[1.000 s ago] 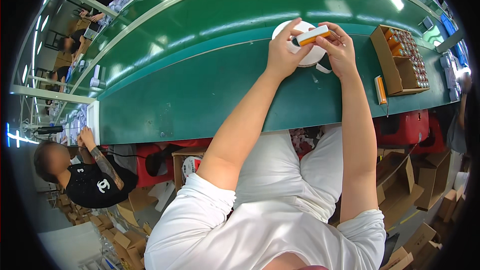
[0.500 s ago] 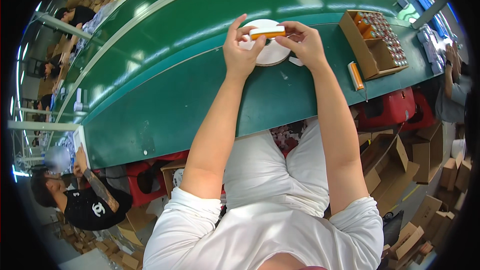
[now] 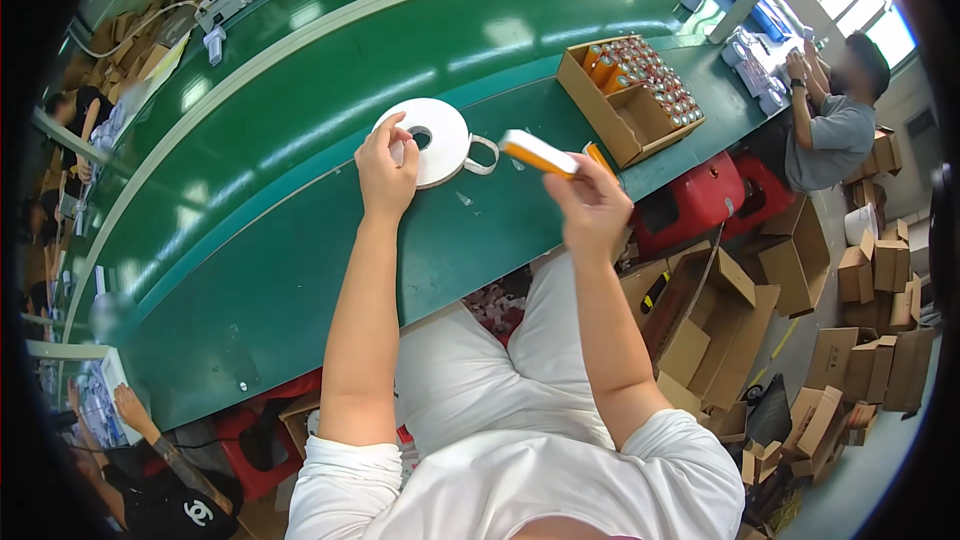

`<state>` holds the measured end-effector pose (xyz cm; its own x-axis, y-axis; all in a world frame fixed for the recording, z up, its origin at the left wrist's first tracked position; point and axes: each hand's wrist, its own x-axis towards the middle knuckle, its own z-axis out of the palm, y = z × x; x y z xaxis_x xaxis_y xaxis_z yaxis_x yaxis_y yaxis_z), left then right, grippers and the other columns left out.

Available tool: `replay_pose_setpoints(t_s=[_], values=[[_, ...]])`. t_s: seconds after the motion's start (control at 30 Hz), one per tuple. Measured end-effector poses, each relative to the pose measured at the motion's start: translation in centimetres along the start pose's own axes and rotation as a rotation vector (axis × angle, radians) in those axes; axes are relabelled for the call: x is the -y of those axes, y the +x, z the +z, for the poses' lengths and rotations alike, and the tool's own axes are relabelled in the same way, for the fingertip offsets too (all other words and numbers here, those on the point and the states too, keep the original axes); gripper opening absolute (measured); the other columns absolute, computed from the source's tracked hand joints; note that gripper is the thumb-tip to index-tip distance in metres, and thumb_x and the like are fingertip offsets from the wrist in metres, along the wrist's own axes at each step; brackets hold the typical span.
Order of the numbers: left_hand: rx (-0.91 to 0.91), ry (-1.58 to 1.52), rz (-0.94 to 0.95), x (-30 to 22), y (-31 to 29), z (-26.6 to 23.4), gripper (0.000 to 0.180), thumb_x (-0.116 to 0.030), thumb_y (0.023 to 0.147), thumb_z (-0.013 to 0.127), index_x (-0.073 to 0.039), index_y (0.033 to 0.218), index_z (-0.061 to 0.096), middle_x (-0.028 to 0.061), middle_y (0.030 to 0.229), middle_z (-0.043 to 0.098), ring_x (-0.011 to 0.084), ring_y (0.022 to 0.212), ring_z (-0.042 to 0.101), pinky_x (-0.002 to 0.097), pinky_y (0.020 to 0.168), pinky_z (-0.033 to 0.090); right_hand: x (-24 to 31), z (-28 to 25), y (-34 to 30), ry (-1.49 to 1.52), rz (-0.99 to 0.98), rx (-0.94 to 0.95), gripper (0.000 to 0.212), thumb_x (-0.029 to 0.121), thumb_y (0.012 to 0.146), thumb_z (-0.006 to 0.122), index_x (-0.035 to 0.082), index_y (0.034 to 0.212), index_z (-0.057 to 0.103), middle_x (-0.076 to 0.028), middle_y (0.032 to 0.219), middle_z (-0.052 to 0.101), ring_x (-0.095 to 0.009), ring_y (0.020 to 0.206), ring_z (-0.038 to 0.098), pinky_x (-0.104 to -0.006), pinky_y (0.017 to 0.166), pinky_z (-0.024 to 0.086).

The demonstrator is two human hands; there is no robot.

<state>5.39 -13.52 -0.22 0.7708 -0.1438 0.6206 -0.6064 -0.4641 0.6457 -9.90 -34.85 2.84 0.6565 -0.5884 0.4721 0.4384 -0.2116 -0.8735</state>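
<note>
White-and-orange pack (image 3: 538, 153) now in right hand (image 3: 595, 205) alone, fingers grasping its right end, held above tabletop (image 3: 290, 290) between roll (image 3: 445, 125) and box (image 3: 600, 122); both hands had it half a second ago. Left hand (image 3: 388, 170) therefore free: fingers released, loosely curled at roll's left side, contact unclear. Roll near tabletop's far edge, box toward its right end.

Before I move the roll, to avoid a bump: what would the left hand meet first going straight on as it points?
The left hand would probably meet the white roll first; depth is unclear, so they may be touching.
</note>
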Motion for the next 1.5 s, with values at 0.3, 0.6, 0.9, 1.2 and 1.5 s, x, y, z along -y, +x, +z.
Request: replay_pose_setpoints(t_s=[0.3, 0.6, 0.9, 1.2, 1.5], values=[[0.051, 0.033, -0.039, 0.0, -0.1, 0.2, 0.029, -0.011, 0.081, 0.061, -0.01, 0.109, 0.065, 0.0025, 0.091, 0.064, 0.0232, 0.097, 0.06, 0.0401, 0.096, 0.038, 2.3, -1.5, 8.0, -0.757, -0.169, 0.087, 0.029, 0.011, 0.076, 0.079, 0.001, 0.102, 0.071, -0.006, 0.074, 0.066, -0.011, 0.066, 0.061, -0.0247, 0.067, 0.05], [0.032, 0.073, -0.002, -0.3, -0.6, -0.2, 0.024, -0.013, 0.082, 0.059, -0.011, 0.105, 0.067, 0.0037, 0.092, 0.063, 0.0236, 0.097, 0.059, 0.0388, 0.093, 0.038, 1.1, 0.6, 16.9, -1.207, -0.317, 0.716, 0.032, 0.021, 0.077, 0.075, 0.01, 0.107, 0.071, -0.011, 0.094, 0.071, -0.032, 0.088, 0.068, -0.0421, 0.079, 0.053], [0.013, 0.068, 0.003, -0.1, -0.6, -0.2, 0.019, -0.012, 0.08, 0.06, -0.013, 0.097, 0.068, 0.0019, 0.088, 0.061, 0.0223, 0.094, 0.058, 0.0395, 0.091, 0.038, -0.4, 0.6, 20.2, -1.342, -0.444, 0.994, 0.029, 0.008, 0.075, 0.075, 0.018, 0.103, 0.072, -0.006, 0.099, 0.066, -0.026, 0.1, 0.06, -0.0381, 0.088, 0.05], [0.012, 0.076, -0.005, 0.1, -0.6, -0.3, 0.015, -0.012, 0.08, 0.06, -0.013, 0.092, 0.07, 0.0017, 0.088, 0.061, 0.0215, 0.094, 0.058, 0.0392, 0.091, 0.038, 0.9, 1.2, 19.8, -1.461, -0.492, 1.019, 0.033, 0.009, 0.072, 0.076, 0.018, 0.104, 0.073, -0.006, 0.11, 0.057, -0.025, 0.112, 0.055, -0.0378, 0.095, 0.048], [0.013, 0.069, -0.006, -0.1, -0.7, -0.4, 0.015, -0.012, 0.08, 0.06, -0.013, 0.091, 0.07, 0.0012, 0.088, 0.062, 0.0208, 0.093, 0.059, 0.0392, 0.093, 0.038, -0.4, 0.4, 19.9, -1.422, -0.481, 0.987, 0.043, 0.009, 0.071, 0.079, 0.013, 0.112, 0.066, -0.007, 0.114, 0.057, -0.028, 0.115, 0.054, -0.0396, 0.097, 0.047]])
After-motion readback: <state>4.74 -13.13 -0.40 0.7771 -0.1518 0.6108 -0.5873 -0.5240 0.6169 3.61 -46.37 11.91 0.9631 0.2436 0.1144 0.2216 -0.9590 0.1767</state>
